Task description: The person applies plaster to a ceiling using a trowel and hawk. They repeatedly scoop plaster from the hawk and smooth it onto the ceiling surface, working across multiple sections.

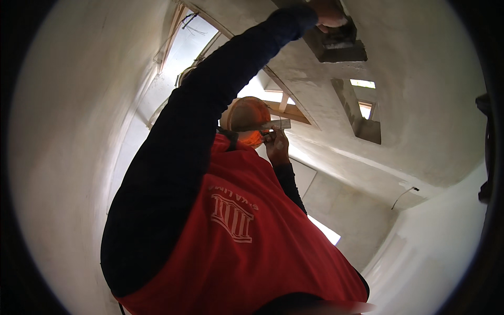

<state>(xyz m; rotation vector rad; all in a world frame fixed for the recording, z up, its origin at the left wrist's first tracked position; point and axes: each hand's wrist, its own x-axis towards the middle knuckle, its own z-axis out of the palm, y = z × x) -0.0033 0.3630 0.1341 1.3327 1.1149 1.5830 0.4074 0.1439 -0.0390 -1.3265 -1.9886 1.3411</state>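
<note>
Neither my left hand nor my right hand can be made out. Another person in a red shirt (283, 252) with dark sleeves fills the middle, seen steeply from below. That person's raised arm (210, 89) reaches to the top edge, where the hand (331, 14) is at a dark recess (344, 44); whatever it may hold is hidden. Their other hand (277, 147) is closed on a flat, pale, straight-edged tool (278, 125), its exact kind unclear. Just behind the tool is a rounded orange thing (253, 113), perhaps a hard hat. A blurred reddish streak (341, 307) crosses the bottom edge.
Bare plastered surfaces (68, 157) surround the person. A second box-shaped recess (362, 113) lies at right. Wooden framing (291, 111) borders a bright opening at upper left. A short cable (403, 197) sticks out at right, and dark objects (484, 147) stand at the right rim.
</note>
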